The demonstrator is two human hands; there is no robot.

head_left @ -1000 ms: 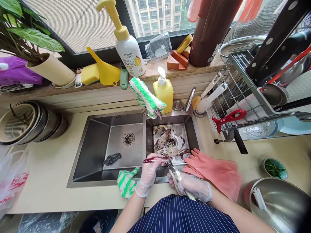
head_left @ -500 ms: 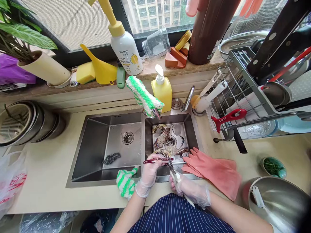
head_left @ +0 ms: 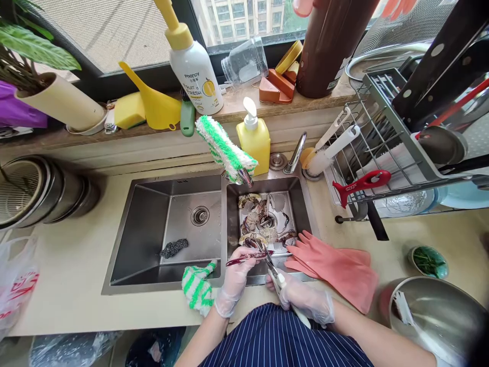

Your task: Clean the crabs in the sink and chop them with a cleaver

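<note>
**Sink station: surfaces, vessels, hands**

Head view. I am standing at a beige countertop (head_left: 76, 265) under a window, with tower blocks showing beyond the glass. A stone sill is carrying a potted plant (head_left: 46, 97), a yellow funnel (head_left: 153, 104), a white pump bottle (head_left: 193, 66), a tipped glass jar (head_left: 244, 66) and a dark brown bottle (head_left: 328, 46). A yellow soap dispenser (head_left: 254, 137) is standing behind the double steel sink (head_left: 153, 209), beside a green-and-white cloth (head_left: 225, 148) draped over the tap.

The left basin is holding only a dark scouring pad (head_left: 173, 248). The right basin is holding crab pieces (head_left: 263, 221) around its drain. A second striped cloth (head_left: 196, 285) is hanging over the front rim. Pink rubber gloves (head_left: 336, 270) are lying on the counter just right of the sink. A wire dish rack (head_left: 385, 153) is standing further right, a red-handled tool (head_left: 361, 182) hanging from it. A small green bowl (head_left: 430, 261) and a large steel bowl (head_left: 439, 316) are sitting at the right; stacked colanders (head_left: 34, 191) at the left.

My left hand (head_left: 235, 278), in a clear glove, is pinching a red-handled brush (head_left: 244, 259) over the right basin's front edge. My right hand (head_left: 305, 300), gloved too, is clasping scissors (head_left: 273, 265), whose tips are meeting a crab piece there.
</note>
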